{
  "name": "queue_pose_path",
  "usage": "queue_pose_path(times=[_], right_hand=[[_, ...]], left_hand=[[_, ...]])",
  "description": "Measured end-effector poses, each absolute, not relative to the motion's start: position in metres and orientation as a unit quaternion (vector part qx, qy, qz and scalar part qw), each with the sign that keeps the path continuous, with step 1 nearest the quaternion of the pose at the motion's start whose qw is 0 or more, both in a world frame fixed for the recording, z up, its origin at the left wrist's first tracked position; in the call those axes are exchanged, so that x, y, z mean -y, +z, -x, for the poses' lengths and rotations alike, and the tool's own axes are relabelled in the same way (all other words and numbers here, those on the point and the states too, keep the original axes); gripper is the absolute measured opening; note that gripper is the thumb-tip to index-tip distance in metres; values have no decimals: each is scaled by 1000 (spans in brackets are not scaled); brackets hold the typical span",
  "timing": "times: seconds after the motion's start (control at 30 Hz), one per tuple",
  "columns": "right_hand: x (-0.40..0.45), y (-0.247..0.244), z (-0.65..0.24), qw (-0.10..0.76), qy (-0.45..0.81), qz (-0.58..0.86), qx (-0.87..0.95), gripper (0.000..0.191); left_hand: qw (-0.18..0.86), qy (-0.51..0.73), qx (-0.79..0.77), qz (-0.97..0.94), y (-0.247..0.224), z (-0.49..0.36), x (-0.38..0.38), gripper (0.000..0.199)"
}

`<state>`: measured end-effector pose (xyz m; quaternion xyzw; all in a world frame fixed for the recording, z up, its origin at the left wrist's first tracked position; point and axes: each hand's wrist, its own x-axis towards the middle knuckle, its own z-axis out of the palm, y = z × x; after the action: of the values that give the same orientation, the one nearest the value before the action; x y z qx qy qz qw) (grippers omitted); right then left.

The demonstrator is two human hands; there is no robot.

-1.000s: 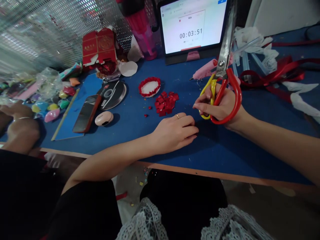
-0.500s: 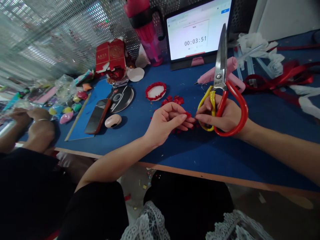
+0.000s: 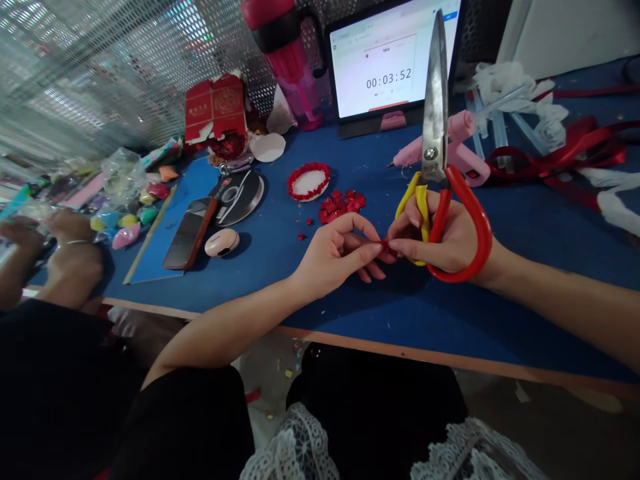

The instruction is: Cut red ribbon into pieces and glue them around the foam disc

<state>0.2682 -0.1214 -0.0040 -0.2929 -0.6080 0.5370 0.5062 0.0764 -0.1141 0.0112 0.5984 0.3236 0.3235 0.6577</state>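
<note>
perforated metal screening point(image 3: 150, 53) rises behind a blue table point(image 3: 280, 267); a tablet point(image 3: 380, 53) showing a timer leans at the back, with a pink bottle point(image 3: 295, 63) to its left.

near the front, the left hand point(image 3: 330, 257) pinches a small red piece point(image 3: 385, 245) between thumb and forefinger, its other fingers loosely curled; the right hand point(image 3: 453, 233) is closed around the handles of large scissors point(image 3: 431, 153), one loop yellow and one red, while its thumb and forefinger tips meet the same red piece; the scissor blades point up and away, apparently together; the piece's exact shape is hidden by the fingers.

just beyond the left hand lies a white disc point(image 3: 309, 182) with a ruffled red border all around its rim; as a judgement, the outer ring looks done, the middle is uncovered white, and a pile of red pieces point(image 3: 340, 208) beside it is unused.

the table's front edge point(image 3: 350, 341) runs below both forearms, with a strip of blue surface between it and the hands; on the left, a phone point(image 3: 187, 230), a pale oval case point(image 3: 222, 243) and a ribbon spool point(image 3: 240, 199) bound the space; on the right, a pink glue gun point(image 3: 467, 163) sits partly behind the scissors, near the right hand, and would likely limit a sideways sweep; red ribbon point(image 3: 580, 160) trails beyond it.
</note>
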Motion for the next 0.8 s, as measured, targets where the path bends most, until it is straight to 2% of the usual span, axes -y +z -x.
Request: queue_pose_path(times=[0.17,0.37,0.8], right_hand=[[122,-3,-267,509,524,315,605,32],[121,-5,-267,494,514,318,625,30],[124,-7,-267,474,545,321,612,26]], left_hand=[[623,349,-325,-620,13,-74,114,18],[553,318,-345,-689,14,-73,118,15],[517,324,-352,-710,13,-74,120,16]])
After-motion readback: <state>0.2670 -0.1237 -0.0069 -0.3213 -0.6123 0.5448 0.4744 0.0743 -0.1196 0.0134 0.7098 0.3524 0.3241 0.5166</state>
